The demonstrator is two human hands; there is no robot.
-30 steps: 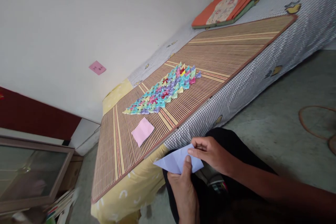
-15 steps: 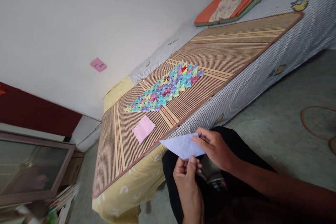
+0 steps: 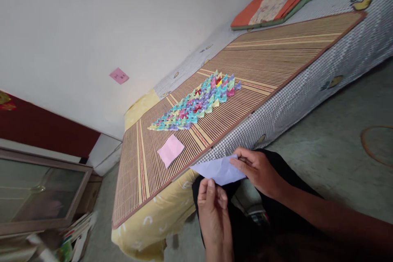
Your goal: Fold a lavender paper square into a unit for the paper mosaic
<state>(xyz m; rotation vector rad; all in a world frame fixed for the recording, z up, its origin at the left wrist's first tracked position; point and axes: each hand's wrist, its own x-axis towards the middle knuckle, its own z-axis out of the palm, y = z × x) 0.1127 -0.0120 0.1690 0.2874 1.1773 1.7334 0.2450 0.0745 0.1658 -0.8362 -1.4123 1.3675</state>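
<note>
A folded sheet of pale lavender paper (image 3: 219, 170) is held over my lap, with a long point toward the left. My right hand (image 3: 256, 172) pinches its upper right corner between thumb and fingers. At the lower left edge, my left hand (image 3: 213, 204) is closed on the paper, thumb uppermost. On the striped mat beside my knees lies a square stack of pink paper (image 3: 171, 151). Beyond it, many small folded paper pieces (image 3: 196, 104) in blue, purple, yellow, red and green stand in close rows.
The brown striped mat (image 3: 294, 53) covers part of a bed with a checked sheet (image 3: 337, 67). Orange folded bedding (image 3: 276, 4) lies at the far end. A pink note (image 3: 119, 75) is on the wall. A glass-fronted cabinet (image 3: 39, 190) stands at lower left.
My left hand has slid leftward along the lower edge of the lavender paper. My right hand keeps its hold on the corner. The whole view has shifted slightly.
</note>
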